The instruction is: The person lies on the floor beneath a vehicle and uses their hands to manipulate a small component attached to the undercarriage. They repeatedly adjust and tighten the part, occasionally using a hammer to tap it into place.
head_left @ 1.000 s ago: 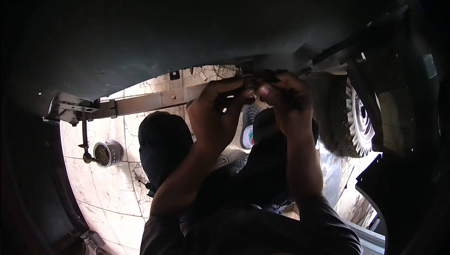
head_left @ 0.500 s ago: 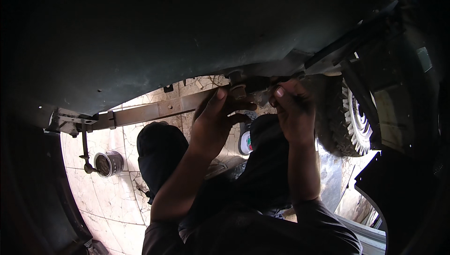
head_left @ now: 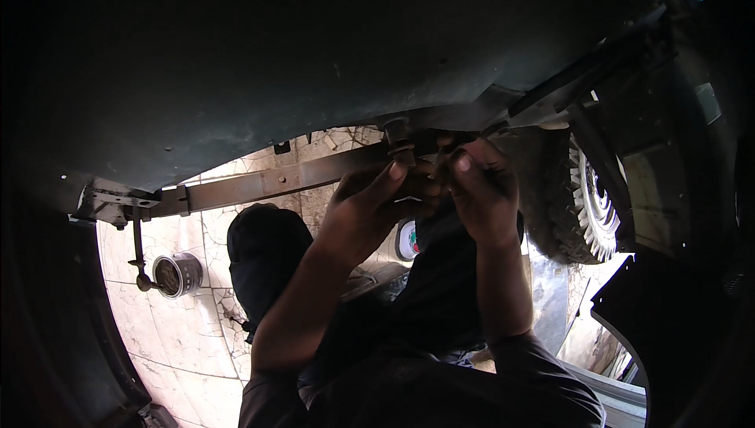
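Observation:
In the dim space under a dark vehicle body, my left hand [head_left: 366,212] is raised with its thumb against the lower end of a bolt-like metal fitting [head_left: 399,145], which hangs below the panel. Its fingers curl in beyond the thumb, partly in shadow. Just to the right, my right hand [head_left: 484,184] is closed in a pinch, thumb against curled fingers. Whatever lies between those fingertips is too dark to make out. A long flat metal leaf spring [head_left: 267,186] runs leftward from the fitting, behind my left hand.
The dark body panel [head_left: 259,58] hangs low above my hands. A knobbly tyre [head_left: 586,208] stands at the right. An open tin [head_left: 178,274] sits on the cracked tile floor [head_left: 169,333] at the left, by a hanging metal link [head_left: 140,259]. My knees are below.
My left hand has shifted right, its thumb now at the fitting's lower end. My right hand has come slightly left and down, so the two hands are closer together.

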A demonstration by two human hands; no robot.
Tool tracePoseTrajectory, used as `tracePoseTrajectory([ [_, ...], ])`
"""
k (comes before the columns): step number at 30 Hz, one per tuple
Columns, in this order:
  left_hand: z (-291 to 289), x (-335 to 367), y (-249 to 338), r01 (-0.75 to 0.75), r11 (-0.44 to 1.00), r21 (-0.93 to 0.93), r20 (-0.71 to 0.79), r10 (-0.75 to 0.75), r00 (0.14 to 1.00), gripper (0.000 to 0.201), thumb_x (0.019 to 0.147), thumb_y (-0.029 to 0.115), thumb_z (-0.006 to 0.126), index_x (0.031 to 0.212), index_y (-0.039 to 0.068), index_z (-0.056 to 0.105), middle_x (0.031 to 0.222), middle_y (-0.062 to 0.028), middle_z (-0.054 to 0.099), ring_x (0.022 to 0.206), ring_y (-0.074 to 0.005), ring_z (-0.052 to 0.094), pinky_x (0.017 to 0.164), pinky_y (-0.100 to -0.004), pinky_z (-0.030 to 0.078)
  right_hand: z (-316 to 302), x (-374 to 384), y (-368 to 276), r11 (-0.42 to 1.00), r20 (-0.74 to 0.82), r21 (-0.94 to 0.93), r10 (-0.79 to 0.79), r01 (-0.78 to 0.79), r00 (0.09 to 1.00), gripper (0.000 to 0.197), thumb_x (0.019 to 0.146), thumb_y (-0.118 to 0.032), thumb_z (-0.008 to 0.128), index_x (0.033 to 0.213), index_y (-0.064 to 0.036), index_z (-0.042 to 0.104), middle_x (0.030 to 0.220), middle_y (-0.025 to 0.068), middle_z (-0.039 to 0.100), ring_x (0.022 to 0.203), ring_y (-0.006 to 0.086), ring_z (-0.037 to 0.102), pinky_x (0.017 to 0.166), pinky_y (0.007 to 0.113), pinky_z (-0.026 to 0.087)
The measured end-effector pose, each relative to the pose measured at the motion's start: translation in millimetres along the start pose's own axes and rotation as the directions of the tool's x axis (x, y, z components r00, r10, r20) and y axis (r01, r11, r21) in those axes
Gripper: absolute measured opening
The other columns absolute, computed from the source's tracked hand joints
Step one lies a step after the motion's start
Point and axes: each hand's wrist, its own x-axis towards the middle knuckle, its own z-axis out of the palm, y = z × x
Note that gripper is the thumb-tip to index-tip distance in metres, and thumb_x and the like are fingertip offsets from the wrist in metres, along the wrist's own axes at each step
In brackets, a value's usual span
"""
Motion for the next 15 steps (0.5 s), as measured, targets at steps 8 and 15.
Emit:
tracePoseTrajectory([
  [8,-11.6,12.2,-4.7,0.072,0.969,-0.236,0.183,-0.028,0.983,0.051,0.101,0.04,0.056,0.131,-0.001,0.051,0.103,-0.0155,0.067,0.087,-0.0245,0.07,0.071,-0.0377,0.061,0.0,0.0,1.4,0.992,-0.014,-0.072,-0.108,0.107,0.994,0.02,0.094,-0.009,0.068,0.109,0.0035,0.066,0.093,0.0088,0.07,0.075,0.0105,0.063,0.066,0.024,0.048],
  [15,-22.0,16.4,-12.7,0.103,0.917,-0.386,0.244,-0.006,0.97,0.044,0.101,0.037,0.058,0.125,0.0,0.053,0.075,-0.0031,0.063,0.063,-0.013,0.065,0.052,-0.0259,0.054,31.1,-6.8,-17.3,0.803,-0.006,-0.56,-0.247,0.201,0.969,0.022,0.085,0.001,0.076,0.105,0.0048,0.068,0.098,0.0132,0.074,0.094,0.0161,0.07,0.083,0.026,0.054],
])
